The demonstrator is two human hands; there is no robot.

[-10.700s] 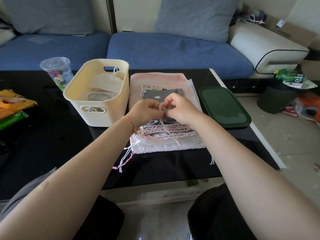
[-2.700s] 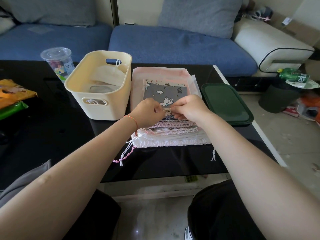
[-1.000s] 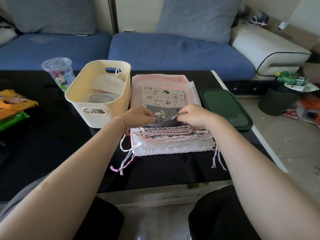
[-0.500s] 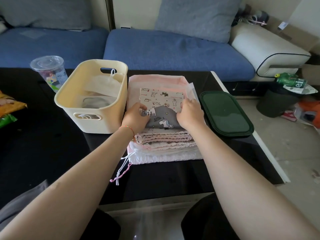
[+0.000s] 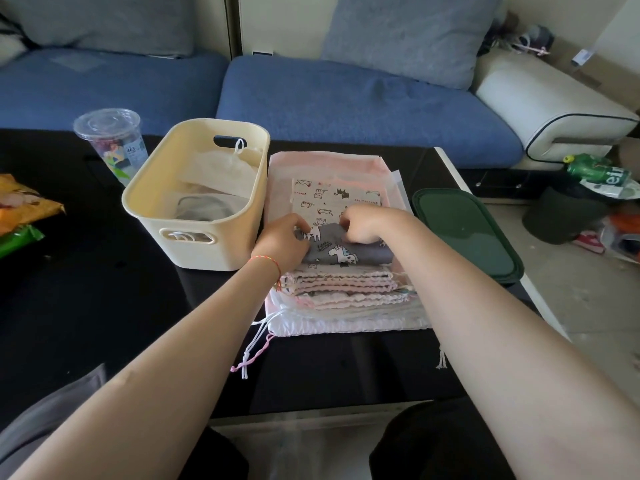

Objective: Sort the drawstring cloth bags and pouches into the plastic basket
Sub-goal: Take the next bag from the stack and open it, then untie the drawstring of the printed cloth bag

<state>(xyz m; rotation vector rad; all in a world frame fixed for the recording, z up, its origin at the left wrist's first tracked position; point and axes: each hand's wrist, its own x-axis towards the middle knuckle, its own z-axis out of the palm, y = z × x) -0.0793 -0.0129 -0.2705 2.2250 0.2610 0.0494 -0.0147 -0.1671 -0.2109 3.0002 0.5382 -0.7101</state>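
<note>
A stack of drawstring cloth bags [image 5: 346, 292] lies on the black table, right of the cream plastic basket [image 5: 204, 244]. On top sits a grey unicorn-print pouch [image 5: 349, 254], folded over on itself. My left hand [image 5: 284, 240] pinches its left edge and my right hand [image 5: 367, 225] grips its folded top edge. Under it lies a cream pouch with animal prints [image 5: 332, 199], then a large pink bag [image 5: 325, 164]. The basket holds a pale cloth bag [image 5: 221, 171] and a grey one [image 5: 204, 209].
A dark green lid [image 5: 464, 233] lies right of the stack near the table's edge. A clear plastic cup [image 5: 110, 140] stands behind the basket, snack packets [image 5: 20, 209] at far left. A blue sofa [image 5: 346, 98] runs behind the table. Loose pink and white cords [image 5: 252, 351] trail off the stack's front.
Both hands have folded the grey unicorn pouch in half toward me and now hold it bunched; more of the cream animal-print pouch shows behind it.
</note>
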